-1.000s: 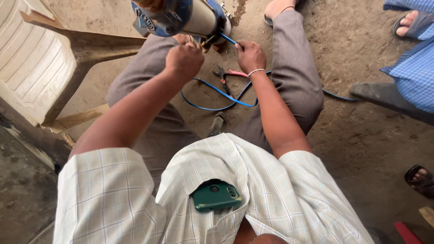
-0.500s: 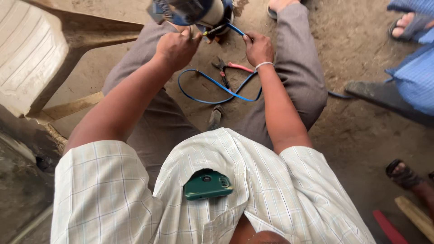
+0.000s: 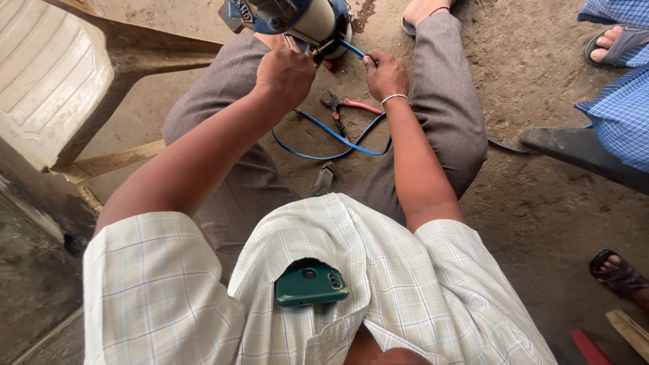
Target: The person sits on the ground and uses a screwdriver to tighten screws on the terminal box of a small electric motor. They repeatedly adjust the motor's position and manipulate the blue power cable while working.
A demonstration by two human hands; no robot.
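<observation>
Seen from the head camera, the person sits on the dirt floor [image 3: 541, 203] with knees spread, and both hands work at a blue and cream motor unit [image 3: 297, 17] that sits at the top edge, partly cut off by it. The left hand [image 3: 285, 73] is closed in a fist just below the unit, gripping a small tool whose tip meets the unit's underside; the tool itself is mostly hidden. The right hand [image 3: 385, 73] is closed on the blue cable [image 3: 338, 138] where it leaves the unit, a thin bangle at the wrist. The cable then loops down over the ground between the legs and runs off to the right under the thigh. Red-handled pliers [image 3: 348, 108] lie inside that loop, close beneath the hands. A pale plastic chair [image 3: 54, 81] crowds the left side, one leg slanting toward the left knee. On the right, another person's blue checked garment [image 3: 618, 108] and sandalled feet hem in that edge. A green phone [image 3: 311, 285] sticks out of the shirt pocket.
</observation>
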